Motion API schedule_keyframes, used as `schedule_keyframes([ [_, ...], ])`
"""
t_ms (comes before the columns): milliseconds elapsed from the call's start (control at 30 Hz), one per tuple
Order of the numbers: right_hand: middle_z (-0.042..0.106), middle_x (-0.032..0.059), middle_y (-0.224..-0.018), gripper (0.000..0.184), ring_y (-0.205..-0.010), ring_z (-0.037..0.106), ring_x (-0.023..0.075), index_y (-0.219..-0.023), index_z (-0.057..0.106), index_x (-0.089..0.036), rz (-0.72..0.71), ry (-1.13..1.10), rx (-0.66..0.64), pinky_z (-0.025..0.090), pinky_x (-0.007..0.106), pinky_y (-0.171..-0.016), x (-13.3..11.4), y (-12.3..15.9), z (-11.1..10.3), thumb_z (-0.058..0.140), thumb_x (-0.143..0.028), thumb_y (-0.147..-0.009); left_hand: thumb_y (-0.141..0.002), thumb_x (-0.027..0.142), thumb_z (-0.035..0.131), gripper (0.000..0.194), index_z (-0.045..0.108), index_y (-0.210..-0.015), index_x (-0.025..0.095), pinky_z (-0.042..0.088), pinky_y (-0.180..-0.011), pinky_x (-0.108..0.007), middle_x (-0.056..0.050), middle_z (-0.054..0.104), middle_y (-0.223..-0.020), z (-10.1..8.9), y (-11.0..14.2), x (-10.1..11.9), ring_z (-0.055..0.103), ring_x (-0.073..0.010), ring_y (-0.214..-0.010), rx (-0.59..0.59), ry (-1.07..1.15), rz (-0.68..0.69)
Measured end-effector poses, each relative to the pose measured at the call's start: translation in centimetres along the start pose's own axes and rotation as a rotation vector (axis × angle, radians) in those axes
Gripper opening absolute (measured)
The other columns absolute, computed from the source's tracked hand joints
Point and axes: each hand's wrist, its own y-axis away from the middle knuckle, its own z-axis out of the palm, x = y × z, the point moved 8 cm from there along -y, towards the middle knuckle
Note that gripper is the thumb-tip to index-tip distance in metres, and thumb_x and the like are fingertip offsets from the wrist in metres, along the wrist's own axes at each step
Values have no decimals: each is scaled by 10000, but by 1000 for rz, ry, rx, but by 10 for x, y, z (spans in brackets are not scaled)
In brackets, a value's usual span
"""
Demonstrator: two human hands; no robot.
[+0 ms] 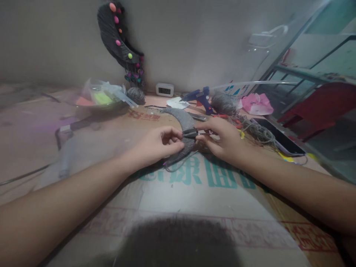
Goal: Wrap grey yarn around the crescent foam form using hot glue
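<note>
A crescent wrapped in grey yarn lies on the printed cardboard in front of me. My left hand is at its inner edge, fingers curled and thumb pressed in against the yarn. From the other side, my right hand pinches a small black two-jawed tool, like pliers. Its jaws point left over the crescent, close to my left fingertips. What the jaws hold, if anything, is too small to make out. A loose yarn strand trails from the lower tip of the crescent.
Behind stand a blue glue gun, a white digital clock and grey yarn balls. A phone lies right beside tangled yarn. A bowl of bright materials sits left. A dark beaded crescent hangs on the wall.
</note>
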Motion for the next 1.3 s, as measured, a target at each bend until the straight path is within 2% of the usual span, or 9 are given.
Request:
schedule_keyframes([
  [233, 657, 46, -776, 127, -724, 595, 185, -951, 649, -192, -42, 36, -13, 435, 305, -652, -6, -2, 0, 582, -289, -903, -772, 344, 673, 229, 620, -907, 167, 386, -543, -215, 17, 604, -730, -8, -2, -3, 532, -92, -599, 75, -84, 32],
  [700, 651, 45, -783, 142, -718, 578, 177, -951, 644, -192, -11, 3, -56, 431, 300, -670, -2, -1, 5, 578, -310, -905, -755, 326, 679, 234, 611, -907, 162, 383, -544, -217, 14, 592, -727, -8, -2, -5, 537, -101, -618, 70, -69, 43],
  [967, 654, 47, -799, 135, -729, 588, 176, -957, 639, -196, -7, -22, -46, 427, 297, -653, -1, 0, 4, 582, -305, -902, -721, 278, 695, 222, 591, -880, 164, 385, -527, -207, 30, 576, -698, -6, -1, 1, 524, -88, -590, 79, -21, 34],
  [1300, 662, 46, -795, 133, -711, 588, 171, -965, 640, -192, -5, -11, -8, 434, 294, -654, -3, -1, -1, 597, -297, -895, -747, 288, 674, 206, 597, -893, 166, 377, -510, -208, 26, 576, -687, -6, 0, 0, 518, -89, -575, 80, -37, 28],
])
